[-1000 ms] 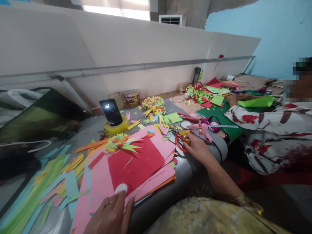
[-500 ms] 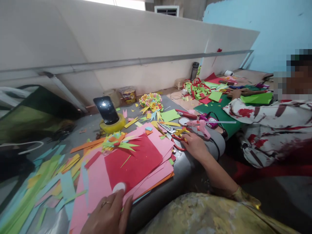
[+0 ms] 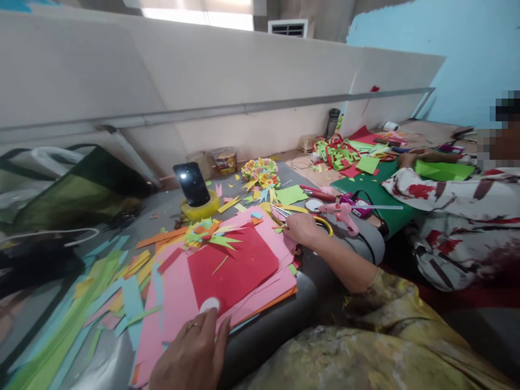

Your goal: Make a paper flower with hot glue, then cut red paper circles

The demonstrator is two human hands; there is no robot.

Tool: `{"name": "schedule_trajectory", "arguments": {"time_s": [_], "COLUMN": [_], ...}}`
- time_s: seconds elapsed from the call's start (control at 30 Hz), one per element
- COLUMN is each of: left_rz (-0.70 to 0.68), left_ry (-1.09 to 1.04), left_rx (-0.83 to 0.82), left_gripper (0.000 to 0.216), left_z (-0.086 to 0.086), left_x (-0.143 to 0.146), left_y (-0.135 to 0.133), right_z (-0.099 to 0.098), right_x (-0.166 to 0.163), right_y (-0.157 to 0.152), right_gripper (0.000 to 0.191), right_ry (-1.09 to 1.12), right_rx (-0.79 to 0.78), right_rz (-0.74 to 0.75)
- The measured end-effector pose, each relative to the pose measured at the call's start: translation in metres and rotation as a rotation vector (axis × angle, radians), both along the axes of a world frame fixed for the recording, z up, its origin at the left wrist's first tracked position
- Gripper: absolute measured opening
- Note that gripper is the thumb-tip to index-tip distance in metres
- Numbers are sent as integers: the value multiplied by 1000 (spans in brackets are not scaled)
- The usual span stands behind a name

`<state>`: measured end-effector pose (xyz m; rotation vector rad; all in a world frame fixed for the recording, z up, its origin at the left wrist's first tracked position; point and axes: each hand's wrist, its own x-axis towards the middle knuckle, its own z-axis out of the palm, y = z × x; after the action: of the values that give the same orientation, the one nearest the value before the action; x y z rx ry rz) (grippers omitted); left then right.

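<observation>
Nearest you, your left hand [image 3: 190, 357] lies flat and unclenched, its fingertips pressing a white disc [image 3: 209, 304] onto the red sheet [image 3: 235, 268]. That sheet tops the pink sheets [image 3: 174, 292] at the table [image 3: 268, 325] edge. Loose paper strips [image 3: 81, 292] litter the left side. Further out, your right hand [image 3: 299, 228] is curled around the scissors [image 3: 279, 210], blades poking out past the pile's far corner. Just beyond sits a pink glue gun [image 3: 343, 212]. Further back, a phone [image 3: 192, 184] stands propped in a yellow tape roll [image 3: 203, 208], with folded paper flowers [image 3: 260, 173] behind. On the right, another person's patterned sleeve [image 3: 439, 195] stretches over a dark green sheet [image 3: 374, 195].
</observation>
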<state>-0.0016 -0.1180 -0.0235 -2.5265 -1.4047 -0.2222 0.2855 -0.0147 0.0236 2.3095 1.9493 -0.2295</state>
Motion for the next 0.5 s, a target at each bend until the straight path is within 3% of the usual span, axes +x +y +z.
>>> {"name": "schedule_trajectory", "arguments": {"time_s": [0.17, 0.33, 0.5], "left_rz": [41, 26, 12], "left_ry": [21, 37, 6], "left_rx": [48, 123, 102], "left_gripper": [38, 36, 34], "left_z": [2, -3, -8], "left_x": [7, 5, -1], "left_y": [-3, -2, 1], "right_z": [-2, 17, 27], "right_x": [1, 15, 33], "right_y": [14, 3, -5], "right_gripper": [27, 32, 22], "right_ry": [-6, 24, 319], "right_rx": [53, 208, 636], "right_rz": [-39, -102, -44]}}
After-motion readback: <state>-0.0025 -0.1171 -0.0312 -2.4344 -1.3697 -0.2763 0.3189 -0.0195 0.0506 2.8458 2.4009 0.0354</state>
